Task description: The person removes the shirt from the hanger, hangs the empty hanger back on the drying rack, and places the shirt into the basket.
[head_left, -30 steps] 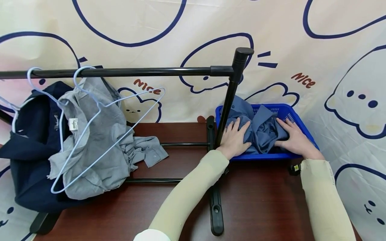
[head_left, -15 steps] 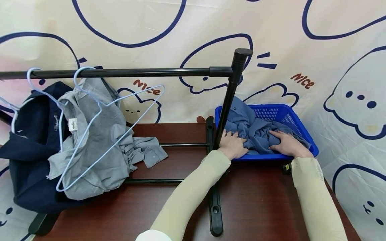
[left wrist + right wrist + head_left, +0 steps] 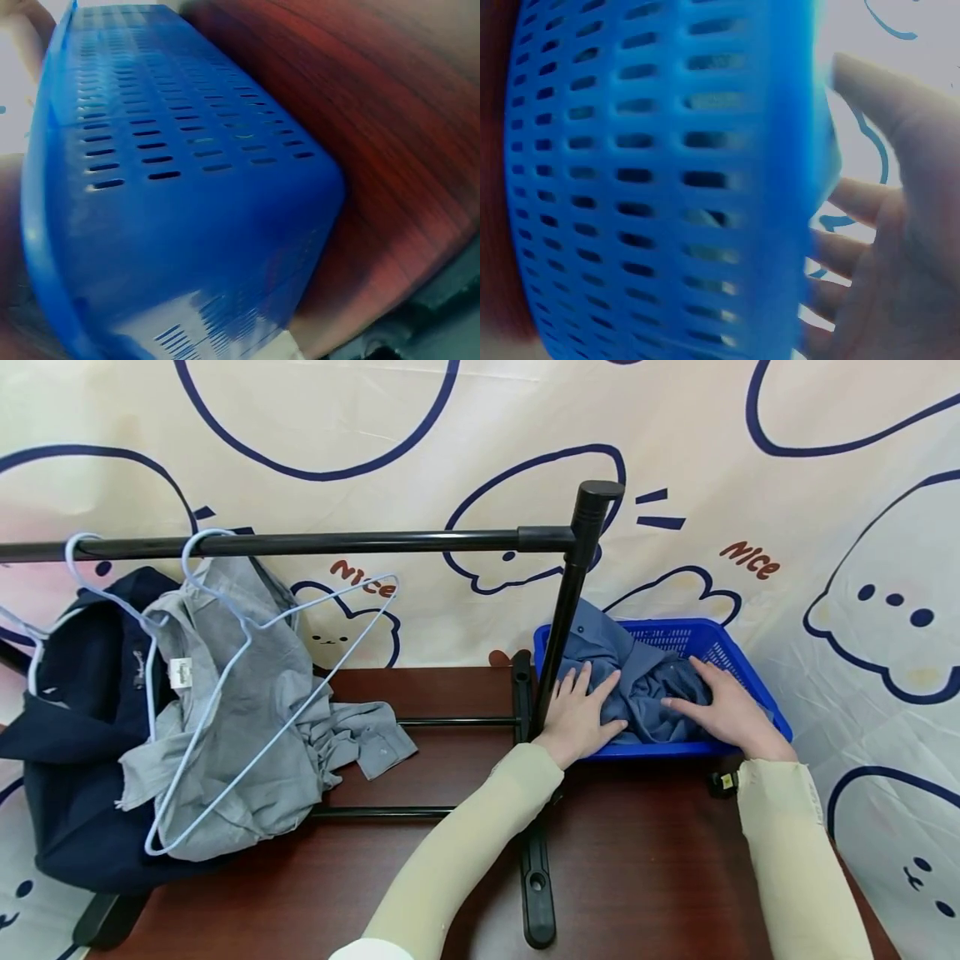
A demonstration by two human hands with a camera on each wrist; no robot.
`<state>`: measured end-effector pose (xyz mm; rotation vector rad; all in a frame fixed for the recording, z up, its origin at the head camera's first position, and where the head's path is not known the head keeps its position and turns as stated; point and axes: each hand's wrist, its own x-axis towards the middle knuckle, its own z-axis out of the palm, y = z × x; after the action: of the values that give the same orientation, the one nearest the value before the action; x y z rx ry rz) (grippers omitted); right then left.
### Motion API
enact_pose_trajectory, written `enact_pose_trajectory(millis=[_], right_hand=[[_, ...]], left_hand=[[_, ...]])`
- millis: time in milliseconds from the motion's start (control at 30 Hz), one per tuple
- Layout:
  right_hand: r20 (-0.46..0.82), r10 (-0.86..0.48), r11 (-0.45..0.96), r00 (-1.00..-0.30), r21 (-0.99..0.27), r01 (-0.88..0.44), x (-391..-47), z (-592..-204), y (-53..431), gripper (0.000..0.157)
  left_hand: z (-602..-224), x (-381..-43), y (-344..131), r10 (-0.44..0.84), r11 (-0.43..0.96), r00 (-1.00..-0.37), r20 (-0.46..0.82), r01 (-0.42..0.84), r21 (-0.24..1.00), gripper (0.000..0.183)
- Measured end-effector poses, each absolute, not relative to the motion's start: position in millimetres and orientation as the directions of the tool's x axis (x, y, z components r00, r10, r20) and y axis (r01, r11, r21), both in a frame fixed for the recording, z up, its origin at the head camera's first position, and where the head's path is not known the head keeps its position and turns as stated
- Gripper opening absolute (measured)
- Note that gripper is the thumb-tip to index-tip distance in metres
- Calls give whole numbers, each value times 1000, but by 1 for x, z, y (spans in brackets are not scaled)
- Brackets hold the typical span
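Note:
A crumpled blue-grey garment [image 3: 637, 685] with a small button fills much of the blue plastic basket [image 3: 667, 749] at the right in the head view. My left hand [image 3: 576, 714] reaches over the basket's front left corner, fingers spread on the cloth beside the rack's upright. On the other side, my right hand [image 3: 731, 714] lies over the garment's right part with thumb and fingers apart. Each wrist view looks at the basket's slotted outer wall; fingers of the right hand [image 3: 907, 217] show past the rim, while the left fingers are hidden.
A black garment rack [image 3: 337, 542] stands on the brown table [image 3: 652, 860], its upright [image 3: 562, 627] crossing before the basket's left end. From its bar hang light blue hangers [image 3: 247, 627], a grey shirt [image 3: 232, 710] and a dark navy garment [image 3: 90, 752]. A patterned curtain [image 3: 697, 427] lies behind.
The garment, bunched up at first, is lower and spreads further right. My right hand moved left, then partly back. The left fingers dipped into the cloth and are now stretched out again.

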<state>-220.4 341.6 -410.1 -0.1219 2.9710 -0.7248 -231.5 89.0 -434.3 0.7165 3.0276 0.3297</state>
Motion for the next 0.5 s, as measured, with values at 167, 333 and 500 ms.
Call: enact_pose_trajectory(millis=[167, 333, 500], right_hand=[[-1, -30, 872, -1000, -489, -26, -213, -395, 337, 93], [77, -9, 855, -997, -516, -48, -204, -381, 329, 84], [186, -35, 836, -982, -533, -131, -196, -367, 322, 77]], left_hand=[[-425, -218, 84, 480, 839, -869, 122, 495, 227, 77], [-412, -204, 77, 531, 802, -813, 240, 573, 168, 74], [-393, -187, 65, 588, 734, -748, 308, 653, 185, 74]])
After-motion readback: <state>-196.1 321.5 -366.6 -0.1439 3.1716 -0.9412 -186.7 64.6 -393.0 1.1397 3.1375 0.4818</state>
